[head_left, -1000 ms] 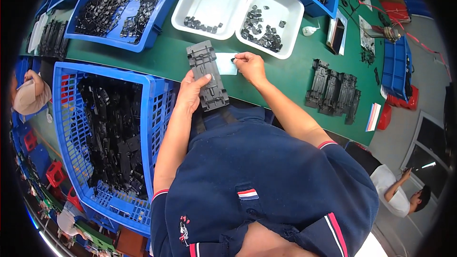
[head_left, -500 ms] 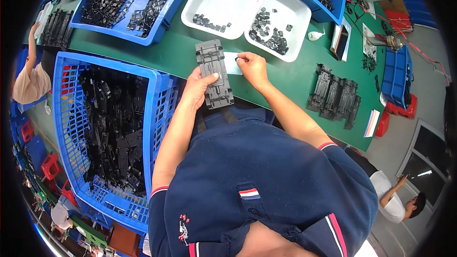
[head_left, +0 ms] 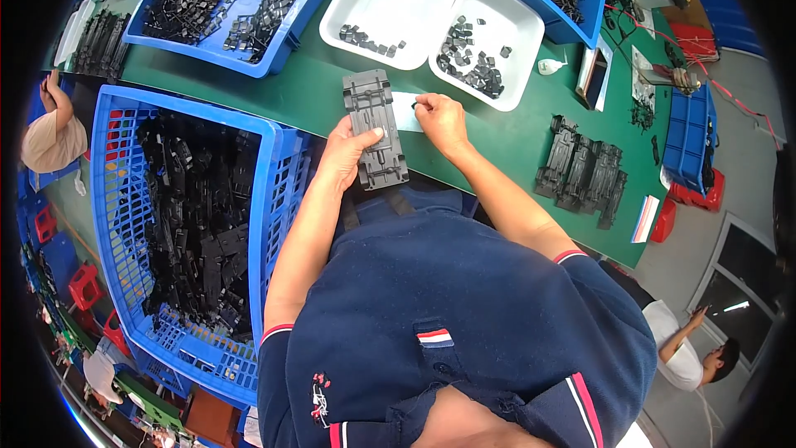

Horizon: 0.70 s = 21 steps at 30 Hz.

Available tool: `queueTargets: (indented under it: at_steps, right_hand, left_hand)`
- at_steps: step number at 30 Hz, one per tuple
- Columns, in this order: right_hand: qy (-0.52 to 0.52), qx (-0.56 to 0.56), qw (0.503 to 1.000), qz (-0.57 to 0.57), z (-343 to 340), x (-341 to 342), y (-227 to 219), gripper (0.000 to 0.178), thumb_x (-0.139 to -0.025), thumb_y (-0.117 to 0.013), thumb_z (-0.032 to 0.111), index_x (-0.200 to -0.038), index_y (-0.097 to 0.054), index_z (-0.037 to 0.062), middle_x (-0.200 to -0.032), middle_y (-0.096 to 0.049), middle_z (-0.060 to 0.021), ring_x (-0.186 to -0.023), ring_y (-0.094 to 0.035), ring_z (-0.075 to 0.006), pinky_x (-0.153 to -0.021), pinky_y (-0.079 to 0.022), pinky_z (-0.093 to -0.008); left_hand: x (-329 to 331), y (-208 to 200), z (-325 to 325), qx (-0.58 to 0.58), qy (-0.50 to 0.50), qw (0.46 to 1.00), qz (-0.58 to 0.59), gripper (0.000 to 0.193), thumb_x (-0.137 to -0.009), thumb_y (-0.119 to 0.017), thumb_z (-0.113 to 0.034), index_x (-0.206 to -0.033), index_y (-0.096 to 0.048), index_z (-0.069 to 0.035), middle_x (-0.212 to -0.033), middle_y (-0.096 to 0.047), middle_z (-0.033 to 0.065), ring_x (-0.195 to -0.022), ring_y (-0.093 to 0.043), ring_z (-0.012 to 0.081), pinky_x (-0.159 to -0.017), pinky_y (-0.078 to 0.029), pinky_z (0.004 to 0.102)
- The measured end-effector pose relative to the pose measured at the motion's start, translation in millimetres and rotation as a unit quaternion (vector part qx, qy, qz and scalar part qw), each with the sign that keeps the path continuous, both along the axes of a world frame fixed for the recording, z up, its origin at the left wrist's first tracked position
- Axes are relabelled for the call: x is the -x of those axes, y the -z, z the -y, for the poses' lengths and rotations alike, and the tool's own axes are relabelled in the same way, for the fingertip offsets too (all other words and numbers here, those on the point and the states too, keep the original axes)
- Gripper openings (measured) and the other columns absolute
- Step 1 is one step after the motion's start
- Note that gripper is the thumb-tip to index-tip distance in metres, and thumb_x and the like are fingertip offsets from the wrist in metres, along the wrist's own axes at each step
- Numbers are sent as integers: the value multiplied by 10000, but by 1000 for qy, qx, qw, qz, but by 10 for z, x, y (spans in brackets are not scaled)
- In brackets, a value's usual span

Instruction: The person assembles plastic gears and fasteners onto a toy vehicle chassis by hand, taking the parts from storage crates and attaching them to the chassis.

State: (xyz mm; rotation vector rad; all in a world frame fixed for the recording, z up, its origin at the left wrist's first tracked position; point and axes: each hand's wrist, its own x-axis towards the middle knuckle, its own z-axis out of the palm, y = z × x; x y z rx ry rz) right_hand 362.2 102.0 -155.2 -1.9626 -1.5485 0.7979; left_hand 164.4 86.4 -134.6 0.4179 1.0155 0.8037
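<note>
A dark grey part (head_left: 368, 103) was held upright to the lens at the near edge of the green counter (head_left: 497, 149), gripped along its left side by the fingers of a worker's left hand (head_left: 345, 149), the thumb lying across its face. Just beside it, the right hand (head_left: 444, 126) had its fingers pinched on a small black piece (head_left: 415, 105), over a pale sheet (head_left: 405, 118) on the counter. Beyond the hands stood two white trays (head_left: 520, 56), side by side, with small black pieces scattered inside each. To the right, a row of similar parts (head_left: 582, 168) lay close together, with a white bottle (head_left: 549, 66) farther back and a striped card (head_left: 645, 219) near the counter's edge. A blue bin (head_left: 286, 43) of black pieces sat at the upper left, while a blue basket (head_left: 267, 191), piled with dark parts, stood beside the worker's left arm.
</note>
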Motion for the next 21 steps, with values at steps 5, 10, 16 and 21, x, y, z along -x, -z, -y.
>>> queueTargets:
  at_steps: [5,10,16,21]
  right_hand:
    - [3,-24,999,-45,50,-46,-128,179,-771,-595,104,-899,-691,23,-881,-661,-178,-782,-652,-298,-750,-518,-370]
    - [-1,-115,985,-130,154,2,-502,138,-780,-662,29,-916,-685,13,-814,-660,-95,-698,-629,-130,-635,-514,-271]
    - [-144,-323,933,-70,246,18,-913,181,-700,-706,-54,-848,-661,40,-841,-665,-94,-745,-644,-229,-656,-508,-286]
    - [-159,-315,933,-76,353,19,-1039,209,-700,-705,-66,-879,-658,31,-853,-667,-102,-755,-646,-221,-661,-511,-294]
  left_hand:
    - [-1,-15,3,1,-6,1000,-15,403,-781,-655,7,-1158,-512,15,-1057,-629,107,-950,-615,193,-854,-495,328]
    - [8,-108,26,-12,-29,999,-16,423,-787,-650,8,-1181,-496,19,-1088,-619,108,-979,-604,193,-882,-480,328]
    - [-76,-394,-37,-76,-100,991,41,330,-852,-584,8,-1167,-488,8,-1105,-612,109,-1021,-590,183,-913,-461,327]
    - [-102,-591,-87,-116,-102,987,41,327,-855,-590,5,-1169,-497,-1,-1107,-615,98,-1015,-594,168,-918,-461,315]
